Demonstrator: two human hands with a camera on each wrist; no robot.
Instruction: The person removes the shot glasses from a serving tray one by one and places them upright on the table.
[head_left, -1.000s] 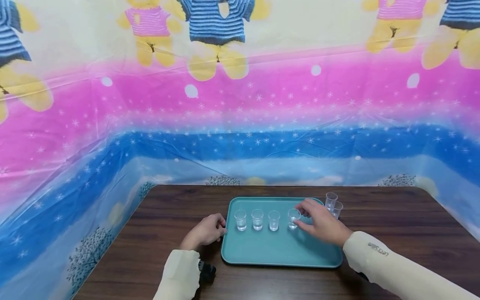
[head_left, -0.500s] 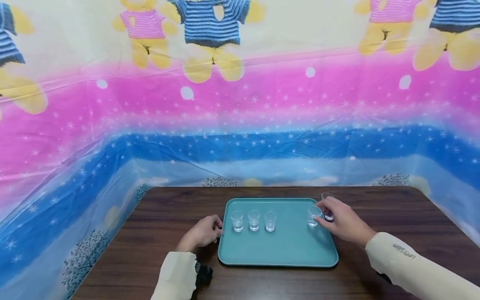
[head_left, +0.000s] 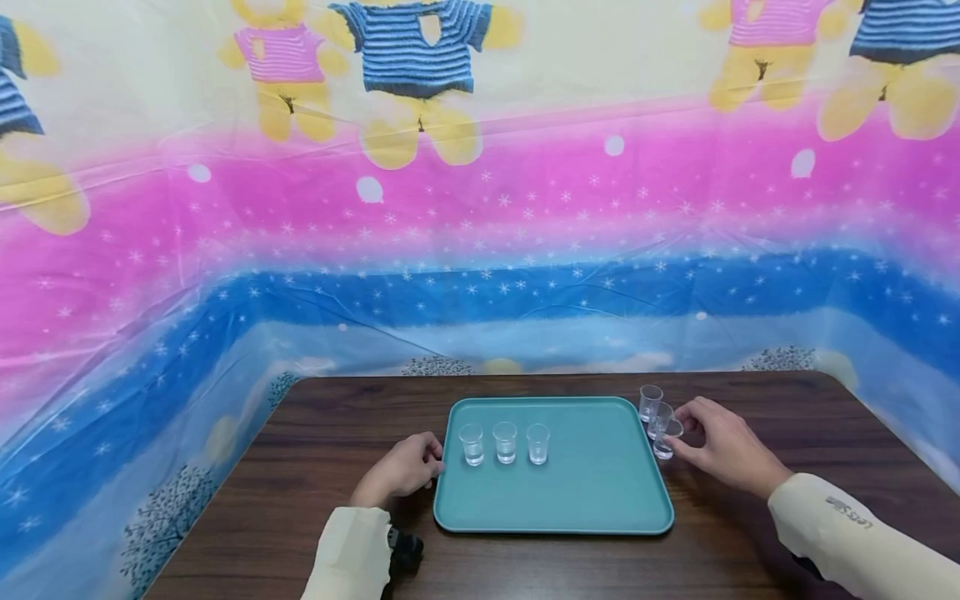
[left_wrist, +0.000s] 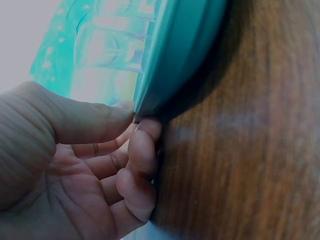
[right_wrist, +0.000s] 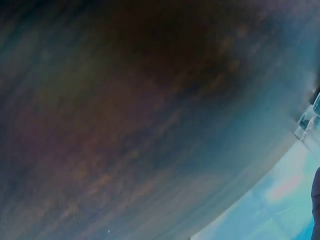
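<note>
On the dark wood table, head view: right hand pinches a small clear cup between thumb and fingertips, just off the teal tray at its 2 o'clock corner. Cup is transparent, upright, short, touching two more clear cups at its 11 o'clock. Three cups stand in a row on tray's far-left part. Left hand sits at tray's 9 o'clock edge, fingers curled. Left wrist view adds what head view hides: thumb on top of tray rim, curled fingers under it, pinching the edge; one cup seen blurred behind rim. Right wrist view is blurred wood grain only, hand not shown.
</note>
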